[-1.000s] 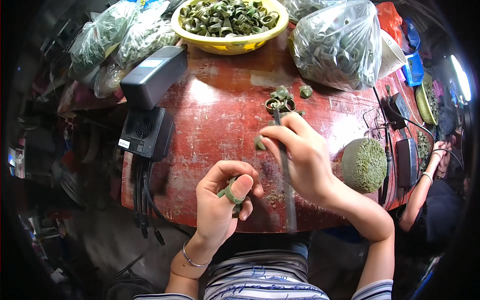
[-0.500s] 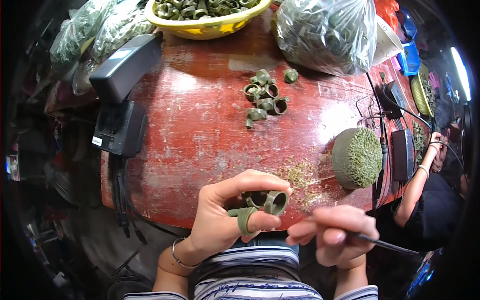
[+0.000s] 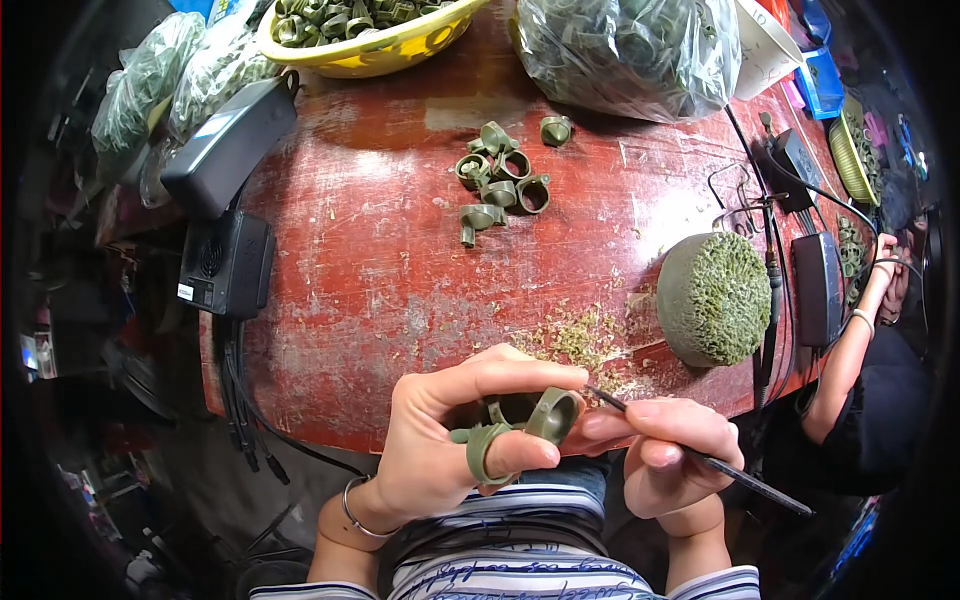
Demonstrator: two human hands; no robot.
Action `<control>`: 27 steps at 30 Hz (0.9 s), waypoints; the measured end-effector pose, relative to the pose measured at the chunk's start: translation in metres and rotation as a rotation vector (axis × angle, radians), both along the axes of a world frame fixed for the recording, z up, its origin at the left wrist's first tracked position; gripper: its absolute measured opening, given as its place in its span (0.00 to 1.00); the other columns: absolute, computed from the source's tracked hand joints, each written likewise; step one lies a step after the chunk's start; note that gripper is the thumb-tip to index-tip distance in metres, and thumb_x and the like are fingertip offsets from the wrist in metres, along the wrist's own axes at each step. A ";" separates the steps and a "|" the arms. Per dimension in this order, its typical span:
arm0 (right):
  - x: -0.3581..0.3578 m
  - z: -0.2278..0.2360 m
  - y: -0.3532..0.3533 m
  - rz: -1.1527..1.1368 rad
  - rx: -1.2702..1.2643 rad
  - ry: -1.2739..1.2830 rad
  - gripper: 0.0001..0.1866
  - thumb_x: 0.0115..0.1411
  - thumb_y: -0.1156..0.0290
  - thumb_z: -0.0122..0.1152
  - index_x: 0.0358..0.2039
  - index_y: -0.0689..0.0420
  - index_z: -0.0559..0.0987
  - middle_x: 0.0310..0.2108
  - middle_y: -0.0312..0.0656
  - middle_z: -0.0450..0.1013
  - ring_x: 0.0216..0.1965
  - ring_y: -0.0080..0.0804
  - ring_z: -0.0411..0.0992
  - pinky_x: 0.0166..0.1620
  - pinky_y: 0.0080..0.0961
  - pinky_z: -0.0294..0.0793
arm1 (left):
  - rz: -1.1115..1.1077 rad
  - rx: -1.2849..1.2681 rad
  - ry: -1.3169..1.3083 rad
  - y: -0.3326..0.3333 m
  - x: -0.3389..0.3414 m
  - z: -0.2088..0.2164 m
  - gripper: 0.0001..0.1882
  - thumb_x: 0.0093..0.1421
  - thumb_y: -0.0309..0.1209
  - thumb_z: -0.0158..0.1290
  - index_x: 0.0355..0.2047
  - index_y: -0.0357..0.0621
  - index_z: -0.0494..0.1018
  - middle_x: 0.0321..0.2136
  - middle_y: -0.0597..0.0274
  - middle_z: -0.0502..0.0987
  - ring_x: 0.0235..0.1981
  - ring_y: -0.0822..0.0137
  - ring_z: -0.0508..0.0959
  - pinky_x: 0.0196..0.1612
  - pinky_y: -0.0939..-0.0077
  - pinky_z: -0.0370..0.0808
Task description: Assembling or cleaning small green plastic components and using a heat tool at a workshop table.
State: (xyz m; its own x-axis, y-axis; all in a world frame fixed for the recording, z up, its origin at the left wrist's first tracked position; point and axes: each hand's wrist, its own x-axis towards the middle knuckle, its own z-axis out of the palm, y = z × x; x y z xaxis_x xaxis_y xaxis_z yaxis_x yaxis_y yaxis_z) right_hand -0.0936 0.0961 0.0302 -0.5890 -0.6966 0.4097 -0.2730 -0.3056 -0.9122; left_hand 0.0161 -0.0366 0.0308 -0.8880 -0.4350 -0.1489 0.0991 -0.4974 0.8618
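My left hand (image 3: 425, 425) is closed over several olive-green pieces. Between its thumb and fingers sits a green ring (image 3: 552, 416), its round opening turned toward my right hand. A green band (image 3: 482, 455) circles the left thumb, and more ring pieces are partly hidden in the palm. In my right hand (image 3: 685, 445) is a thin dark pen-like tool (image 3: 750, 484), held like a pencil. Its tip lies close to the left fingertips and the ring; whether it touches is unclear. Both hands are over the table's near edge.
Loose green rings (image 3: 500, 193) lie mid-table. A round green block (image 3: 712, 300) with a rough face stands right, beside crumbs (image 3: 575, 335). Behind are a yellow basin (image 3: 385, 58) and a stuffed plastic bag (image 3: 625, 60). Black devices (image 3: 225, 262) and cables flank the red table; another person's arm (image 3: 845, 365) is far right.
My right hand has brought the tool's tip up and left to the ring, and its fingers show more sharply. The left hand keeps its hold; the whole view has shifted slightly.
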 end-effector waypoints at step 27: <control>-0.006 0.022 -0.010 0.194 0.110 0.048 0.11 0.54 0.72 0.58 0.37 0.64 0.73 0.22 0.48 0.75 0.22 0.35 0.75 0.26 0.26 0.75 | 0.097 -0.402 -0.130 -0.007 0.008 0.000 0.21 0.36 0.28 0.67 0.34 0.40 0.76 0.30 0.63 0.72 0.32 0.75 0.71 0.34 0.83 0.68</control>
State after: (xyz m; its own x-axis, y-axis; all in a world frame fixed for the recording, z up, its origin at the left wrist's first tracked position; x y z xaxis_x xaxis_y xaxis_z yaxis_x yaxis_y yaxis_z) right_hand -0.0994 0.0860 0.0522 -0.4216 -0.8367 0.3496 -0.2628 -0.2563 -0.9302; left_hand 0.0246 -0.0440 0.0307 -0.8252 -0.5617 -0.0591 0.0063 -0.1138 0.9935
